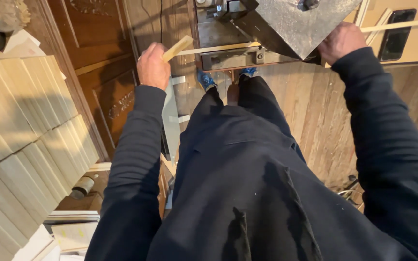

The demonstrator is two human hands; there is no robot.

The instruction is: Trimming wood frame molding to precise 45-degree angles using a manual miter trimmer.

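Short wood offcut (177, 48) gripped in left hand (153, 65); long wood strip (402, 24) clasped by right hand (340, 42) at metal machine (286, 24). Hands well apart.

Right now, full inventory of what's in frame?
strip: one, pale wood, runs through the machine, both hands on it
machine: one, grey metal, top centre
boards: one stack, pale, left
door panels: dark brown, on floor, upper left
phone: one, black, top right
tape roll: one, lower left
shoes: two, blue
left hand: grips strip's left end
right hand: on strip beside the machine
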